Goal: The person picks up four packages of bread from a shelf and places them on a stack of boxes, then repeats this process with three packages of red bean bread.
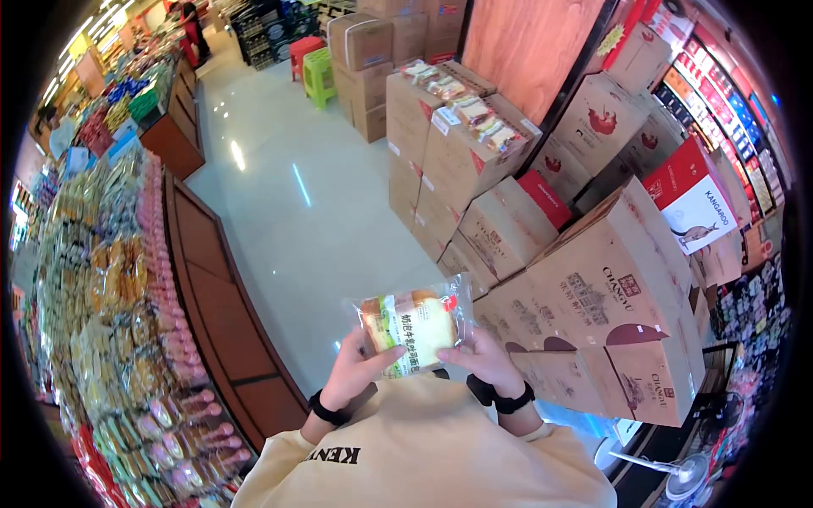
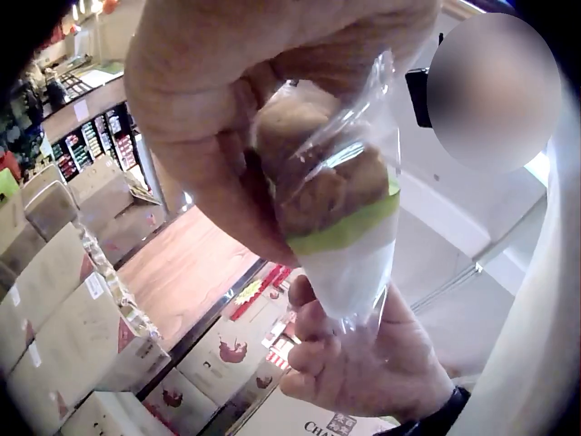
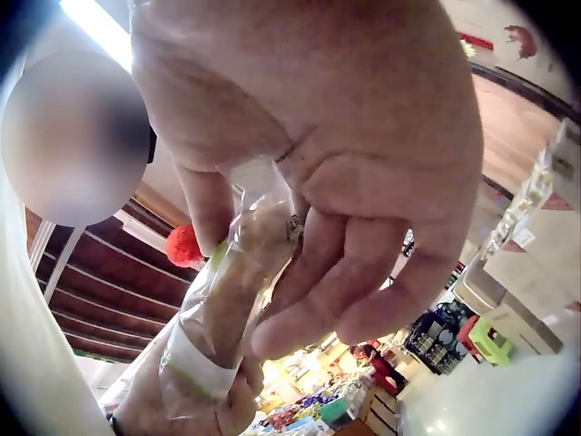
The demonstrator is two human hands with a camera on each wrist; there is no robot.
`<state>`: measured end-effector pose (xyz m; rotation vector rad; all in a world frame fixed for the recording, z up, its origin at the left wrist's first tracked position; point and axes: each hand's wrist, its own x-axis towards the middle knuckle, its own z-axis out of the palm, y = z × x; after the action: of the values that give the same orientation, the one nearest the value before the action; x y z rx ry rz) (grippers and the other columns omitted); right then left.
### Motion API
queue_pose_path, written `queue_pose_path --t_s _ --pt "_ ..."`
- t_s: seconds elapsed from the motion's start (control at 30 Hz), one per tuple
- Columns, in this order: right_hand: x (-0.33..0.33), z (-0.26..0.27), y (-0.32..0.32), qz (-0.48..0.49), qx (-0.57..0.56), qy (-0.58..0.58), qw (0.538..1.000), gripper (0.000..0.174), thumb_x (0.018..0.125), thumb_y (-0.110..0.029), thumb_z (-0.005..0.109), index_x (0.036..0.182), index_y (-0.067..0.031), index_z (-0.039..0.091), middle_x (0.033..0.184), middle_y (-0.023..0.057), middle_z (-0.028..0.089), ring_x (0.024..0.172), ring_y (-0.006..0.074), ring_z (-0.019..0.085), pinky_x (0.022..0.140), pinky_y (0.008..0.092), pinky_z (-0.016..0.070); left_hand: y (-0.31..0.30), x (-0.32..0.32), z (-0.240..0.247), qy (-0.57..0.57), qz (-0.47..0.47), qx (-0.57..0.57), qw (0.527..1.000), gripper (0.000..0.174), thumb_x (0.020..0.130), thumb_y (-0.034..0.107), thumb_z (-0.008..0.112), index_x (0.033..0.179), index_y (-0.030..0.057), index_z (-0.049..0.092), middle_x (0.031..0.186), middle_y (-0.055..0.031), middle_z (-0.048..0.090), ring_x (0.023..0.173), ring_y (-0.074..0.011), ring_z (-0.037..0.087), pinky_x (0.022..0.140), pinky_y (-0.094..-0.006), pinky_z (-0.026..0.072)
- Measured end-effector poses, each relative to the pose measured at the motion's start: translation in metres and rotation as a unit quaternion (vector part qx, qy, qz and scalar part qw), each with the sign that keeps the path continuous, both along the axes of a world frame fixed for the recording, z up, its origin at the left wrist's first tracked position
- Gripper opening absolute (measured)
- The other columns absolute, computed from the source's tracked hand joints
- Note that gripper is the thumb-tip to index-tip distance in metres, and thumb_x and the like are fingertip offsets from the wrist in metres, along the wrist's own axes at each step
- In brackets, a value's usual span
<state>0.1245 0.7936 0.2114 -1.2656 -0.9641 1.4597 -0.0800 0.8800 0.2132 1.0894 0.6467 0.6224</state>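
Both hands hold a clear plastic packet of sliced bread (image 1: 436, 328) in front of the body. It has a white and green printed label, with dark characters facing up in the head view. My left hand (image 1: 356, 368) grips the left end, thumb on the front and fingers behind. At the opposite end, my right hand (image 1: 489, 360) pinches the wrapper's lower corner, its thumb lying on the front. The left wrist view shows the packet (image 2: 340, 200) edge-on, brown crust showing through the film. In the right wrist view the fingers (image 3: 313, 309) sit behind the packet.
Stacked cartons (image 1: 593, 296) stand close on the right, with more small packets (image 1: 487, 123) on top of one stack. On the left runs a wood-panelled counter (image 1: 229, 313) loaded with bagged goods. Shiny floor (image 1: 279, 186) stretches ahead, past a green stool (image 1: 318, 76). A white fan (image 1: 684, 476) is at lower right.
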Motion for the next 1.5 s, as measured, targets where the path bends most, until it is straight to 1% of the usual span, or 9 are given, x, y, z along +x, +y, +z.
queue_pose_path --t_s 0.17,0.33,0.43,0.73,1.0,1.3,1.37,1.43,1.5 --pt "0.011 0.007 0.05 -0.013 0.074 -0.096 0.993 0.048 0.083 -0.016 0.066 0.125 -0.0017 0.049 0.097 0.0024 0.058 0.081 0.0086 0.051 0.071 0.0236 0.0437 0.069 0.017 0.004 -0.023 -0.061 0.007 0.998 0.034 0.083 0.002 0.064 0.114 -0.0026 0.052 0.108 -0.0069 0.062 0.097 -0.0106 0.058 0.086 -0.0281 0.0465" --pt "0.005 0.037 0.111 -0.119 0.147 0.076 0.979 0.053 0.077 -0.005 0.07 0.125 -0.0011 0.048 0.108 0.0046 0.058 0.104 0.0126 0.051 0.092 0.03 0.0408 0.133 0.031 0.025 -0.043 -0.109 0.045 0.992 0.037 0.083 0.002 0.063 0.117 -0.0029 0.049 0.11 -0.0072 0.06 0.099 -0.011 0.057 0.087 -0.0289 0.0465" --pt "0.01 0.038 0.136 -0.142 0.15 0.05 0.977 0.054 0.076 -0.002 0.07 0.124 0.0006 0.047 0.112 0.0055 0.057 0.107 0.0131 0.051 0.094 0.031 0.0407 0.161 0.038 0.027 -0.047 -0.118 0.049 0.991 0.039 0.083 0.001 0.063 0.118 -0.0029 0.047 0.111 -0.0071 0.06 0.101 -0.0113 0.056 0.088 -0.0294 0.0463" --pt "0.037 0.019 0.185 -0.151 0.044 0.02 0.987 0.045 0.078 -0.002 0.068 0.118 0.0026 0.05 0.11 0.0057 0.057 0.1 0.0115 0.052 0.09 0.0284 0.0422 0.218 0.058 -0.003 -0.051 -0.142 -0.006 0.988 0.043 0.084 0.003 0.062 0.123 -0.0003 0.045 0.117 -0.0066 0.055 0.105 -0.0121 0.053 0.09 -0.0292 0.044" --pt "0.1 -0.002 0.24 -0.166 0.078 0.021 0.983 0.044 0.08 -0.003 0.066 0.12 0.003 0.049 0.112 0.0055 0.057 0.103 0.0123 0.052 0.092 0.0285 0.0402 0.264 0.113 0.002 -0.016 -0.069 -0.007 0.997 0.024 0.084 0.003 0.062 0.105 0.0027 0.05 0.088 0.003 0.048 0.086 -0.0063 0.048 0.08 -0.0235 0.0417" --pt "0.21 0.02 0.299 -0.146 0.101 0.044 0.983 0.046 0.082 -0.005 0.065 0.122 0.0024 0.045 0.111 0.0048 0.056 0.1 0.0107 0.052 0.087 0.0271 0.0431 0.325 0.223 0.013 -0.024 -0.064 0.051 0.996 0.034 0.085 0.003 0.061 0.116 -0.0016 0.048 0.106 -0.004 0.055 0.097 -0.0088 0.051 0.083 -0.0248 0.0433" --pt "0.235 0.024 0.301 -0.16 0.117 0.01 0.98 0.045 0.083 -0.005 0.064 0.123 0.0017 0.045 0.11 0.0046 0.056 0.098 0.0103 0.052 0.085 0.0268 0.044 0.336 0.248 0.013 -0.023 -0.066 0.056 0.996 0.034 0.084 0.004 0.061 0.116 0.0002 0.05 0.105 -0.0028 0.056 0.095 -0.0088 0.052 0.083 -0.0257 0.0429" --pt "0.258 0.03 0.299 -0.15 -0.017 -0.002 0.989 0.046 0.085 -0.006 0.061 0.126 0.0004 0.041 0.11 0.005 0.055 0.098 0.0101 0.052 0.085 0.0263 0.0441 0.343 0.274 0.013 -0.023 -0.068 0.061 0.996 0.035 0.084 0.005 0.061 0.117 0.002 0.051 0.104 -0.0015 0.058 0.093 -0.0088 0.053 0.083 -0.0266 0.0425" --pt "0.276 0.007 0.299 -0.185 0.032 0.012 0.982 0.047 0.086 -0.005 0.06 0.127 -0.0002 0.039 0.11 0.005 0.054 0.097 0.0101 0.052 0.085 0.0259 0.0441 0.345 0.297 0.011 -0.038 -0.028 0.074 0.996 0.038 0.085 0.003 0.06 0.12 0.0016 0.047 0.101 -0.0022 0.059 0.091 -0.009 0.053 0.081 -0.0252 0.043"
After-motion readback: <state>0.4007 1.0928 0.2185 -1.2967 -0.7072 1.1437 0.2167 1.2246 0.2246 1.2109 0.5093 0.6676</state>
